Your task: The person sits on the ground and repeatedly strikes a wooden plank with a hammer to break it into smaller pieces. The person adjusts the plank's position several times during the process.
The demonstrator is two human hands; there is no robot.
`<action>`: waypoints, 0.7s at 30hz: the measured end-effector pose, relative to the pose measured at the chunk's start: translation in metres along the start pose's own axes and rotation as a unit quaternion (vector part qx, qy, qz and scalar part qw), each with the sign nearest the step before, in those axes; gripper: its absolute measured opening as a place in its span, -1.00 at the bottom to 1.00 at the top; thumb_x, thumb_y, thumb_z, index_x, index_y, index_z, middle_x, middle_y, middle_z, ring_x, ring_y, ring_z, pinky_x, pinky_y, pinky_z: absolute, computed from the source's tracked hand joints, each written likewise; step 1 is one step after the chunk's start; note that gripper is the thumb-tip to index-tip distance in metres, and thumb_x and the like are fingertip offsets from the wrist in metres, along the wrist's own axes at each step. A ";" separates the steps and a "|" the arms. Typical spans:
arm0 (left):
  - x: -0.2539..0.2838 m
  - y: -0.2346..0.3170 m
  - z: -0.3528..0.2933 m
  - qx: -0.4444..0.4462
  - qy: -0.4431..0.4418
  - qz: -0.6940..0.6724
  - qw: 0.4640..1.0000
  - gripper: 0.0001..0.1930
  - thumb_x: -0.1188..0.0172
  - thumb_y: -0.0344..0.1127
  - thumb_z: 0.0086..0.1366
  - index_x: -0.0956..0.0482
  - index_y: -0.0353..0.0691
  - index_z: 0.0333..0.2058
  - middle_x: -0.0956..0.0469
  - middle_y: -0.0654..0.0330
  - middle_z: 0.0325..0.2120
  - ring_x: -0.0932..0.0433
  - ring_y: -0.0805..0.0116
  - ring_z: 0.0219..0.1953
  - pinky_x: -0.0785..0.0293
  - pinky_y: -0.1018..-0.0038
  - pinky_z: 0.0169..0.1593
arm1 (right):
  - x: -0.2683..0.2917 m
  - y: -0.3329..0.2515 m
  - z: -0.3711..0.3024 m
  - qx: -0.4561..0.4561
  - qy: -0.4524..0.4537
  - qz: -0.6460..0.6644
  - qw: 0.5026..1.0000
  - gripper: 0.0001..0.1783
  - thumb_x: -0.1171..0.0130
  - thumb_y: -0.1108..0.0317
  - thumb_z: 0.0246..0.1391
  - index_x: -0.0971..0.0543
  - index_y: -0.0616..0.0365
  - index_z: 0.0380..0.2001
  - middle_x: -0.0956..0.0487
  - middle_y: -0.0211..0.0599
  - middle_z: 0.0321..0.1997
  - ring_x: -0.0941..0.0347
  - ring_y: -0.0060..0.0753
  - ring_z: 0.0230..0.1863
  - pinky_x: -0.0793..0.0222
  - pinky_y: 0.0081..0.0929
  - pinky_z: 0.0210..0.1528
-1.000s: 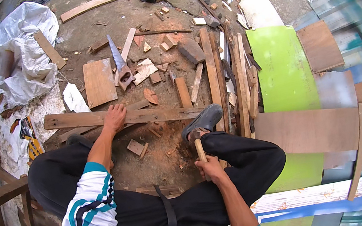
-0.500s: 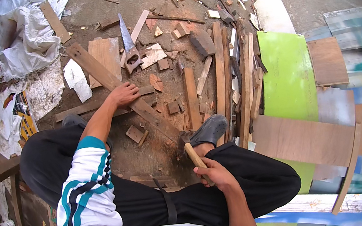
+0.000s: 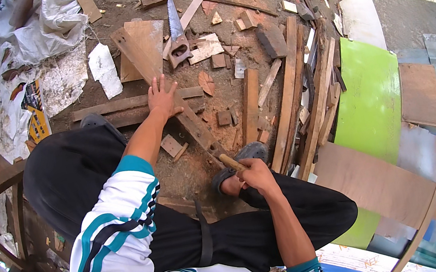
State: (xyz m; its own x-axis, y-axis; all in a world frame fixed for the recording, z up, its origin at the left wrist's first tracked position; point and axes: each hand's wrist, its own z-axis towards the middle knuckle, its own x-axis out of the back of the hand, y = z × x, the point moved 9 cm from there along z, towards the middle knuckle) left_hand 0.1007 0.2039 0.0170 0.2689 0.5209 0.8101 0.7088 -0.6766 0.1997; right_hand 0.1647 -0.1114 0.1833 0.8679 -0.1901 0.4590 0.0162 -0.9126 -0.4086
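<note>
Right hand: one — right hand (image 3: 256,176), fingers curled closed around the handle of a wooden-handled tool (image 3: 232,162); its head cannot be made out.
Plank: one, lying slantwise on the ground, its near end beside the right clog (image 3: 253,153); the tool's handle shows above that end.
Work on it: dark holes already mark the near stretch, and the plank looks unattached to any other piece; what is left to do there is too small to tell.
Left hand: one — left hand (image 3: 163,98), fingers spread, palm down on the plank (image 3: 193,127), pressing rather than gripping.
Small pieces: one square offcut (image 3: 171,145) nearby, one small block (image 3: 224,117) to its right.
Crosswise lengths: two, an upper length (image 3: 125,104) and a lower length (image 3: 130,117), crossed by the plank.
Handsaw: one handsaw (image 3: 179,52), beside the flat board (image 3: 147,35) under the plank's far end.
Dark block: one dark block (image 3: 274,40), right of the saw.
Sack: one white sack (image 3: 50,28), far left.
</note>
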 end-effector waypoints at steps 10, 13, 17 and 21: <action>-0.008 -0.008 0.004 -0.028 -0.012 0.017 0.999 0.11 -0.39 0.36 0.01 0.06 0.42 0.47 0.36 0.01 0.52 0.32 -0.18 0.52 0.11 0.06 0.49 | -0.015 -0.072 0.051 0.152 0.130 -0.100 0.975 -0.73 -0.33 0.28 0.00 -0.58 0.32 -0.43 -0.62 0.09 -0.42 -0.59 0.11 -0.34 -0.48 -0.15 -0.19; 0.002 -0.003 0.003 -0.023 -0.011 0.015 1.000 0.11 -0.40 0.35 0.01 0.06 0.43 0.46 0.37 0.03 0.52 0.32 -0.17 0.53 0.12 0.07 0.49 | -0.024 -0.068 0.063 0.341 0.170 -0.021 0.924 -0.74 -0.30 0.28 0.06 -0.56 0.30 -0.46 -0.60 -0.08 -0.47 -0.52 -0.10 -0.44 -0.43 -0.26 -0.29; -0.005 -0.004 0.005 -0.016 -0.016 0.008 1.000 0.10 -0.41 0.32 0.01 0.04 0.44 0.46 0.38 0.04 0.52 0.35 -0.14 0.53 0.11 0.07 0.49 | -0.062 -0.043 0.106 0.214 0.020 0.229 0.949 -0.77 -0.25 0.33 0.13 -0.57 0.27 -0.49 -0.55 -0.39 -0.58 -0.45 -0.43 -0.53 -0.35 -0.43 -0.43; -0.008 -0.007 0.004 -0.007 -0.022 -0.006 1.000 0.09 -0.43 0.29 0.00 0.03 0.48 0.45 0.41 0.10 0.53 0.40 -0.08 0.54 0.16 0.10 0.49 | -0.071 -0.059 0.141 0.181 0.022 0.179 0.967 -0.74 -0.26 0.31 0.10 -0.57 0.28 -0.53 -0.50 -0.48 -0.63 -0.39 -0.56 -0.57 -0.30 -0.42 -0.49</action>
State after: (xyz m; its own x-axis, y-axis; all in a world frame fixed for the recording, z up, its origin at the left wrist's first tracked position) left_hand 0.0960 0.2066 0.0069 0.2883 0.5513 0.7829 0.7030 -0.6770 0.2178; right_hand 0.1718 0.0070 0.0637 0.8283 -0.4929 0.2664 -0.1019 -0.6001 -0.7934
